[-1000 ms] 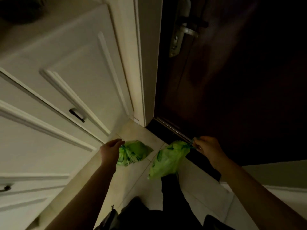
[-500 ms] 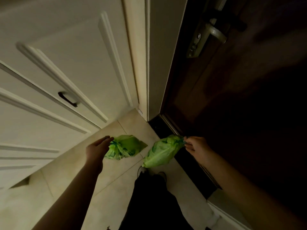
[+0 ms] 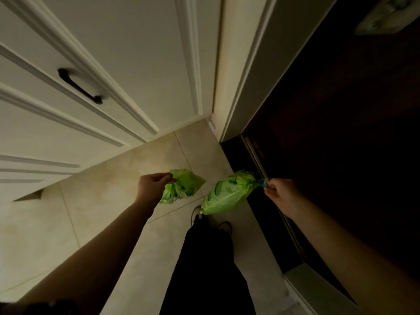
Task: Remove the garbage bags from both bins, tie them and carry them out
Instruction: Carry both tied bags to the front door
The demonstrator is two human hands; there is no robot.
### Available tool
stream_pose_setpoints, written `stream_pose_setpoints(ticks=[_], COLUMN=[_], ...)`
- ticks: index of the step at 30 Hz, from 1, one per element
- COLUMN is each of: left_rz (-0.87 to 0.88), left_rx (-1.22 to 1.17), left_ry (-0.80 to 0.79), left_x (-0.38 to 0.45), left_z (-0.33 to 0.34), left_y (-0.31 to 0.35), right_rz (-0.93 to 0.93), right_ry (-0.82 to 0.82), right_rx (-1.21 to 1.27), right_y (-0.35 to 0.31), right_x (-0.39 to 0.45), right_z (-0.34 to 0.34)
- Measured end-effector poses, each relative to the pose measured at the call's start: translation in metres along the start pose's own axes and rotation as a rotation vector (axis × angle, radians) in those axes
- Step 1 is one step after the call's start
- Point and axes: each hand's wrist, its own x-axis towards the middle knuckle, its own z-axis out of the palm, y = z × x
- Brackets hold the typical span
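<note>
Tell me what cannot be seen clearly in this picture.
- Bag contents: head view, hidden by the green plastic of the left bag and right bag.
- Door handle: blurred, cut by the top edge.
- Dark door: surface lost in shadow.
- Feet: mostly hidden by trousers.

Both garbage bags are bright green with darker green print: the left bag (image 3: 184, 186) and the right bag (image 3: 228, 193), whose tied neck looks bluish, though dim. White panelled cabinet (image 3: 95, 71), black handle (image 3: 79, 86), beige tiled floor (image 3: 102, 201), dark brown door (image 3: 341, 133), black trousers (image 3: 206, 269).
</note>
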Motion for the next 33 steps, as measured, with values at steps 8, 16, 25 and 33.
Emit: stream_pose_setpoints(ticks=[8,16,25,33], left_rz=[0.033,0.127,0.207,0.146], left_rx=[0.024,0.088,0.053,0.010], left_ry=[0.025,-0.039,0.025,0.034], left_x=[0.061,0.107,0.167,0.200], left_z=[0.032,0.075,0.106,0.115], left_y=[-0.005,0.038,0.075,0.080], right_rz=[-0.005,-0.036,-0.138,-0.210], right_ry=[0.071,0.077,0.055,-0.067], right_rx=[0.051,0.164,0.144,-0.014], right_y=[-0.022,-0.048,-0.095,-0.109], right_x=[0.083,0.113,0.143,0.157], right_z=[0.029,0.052,0.087,0.129])
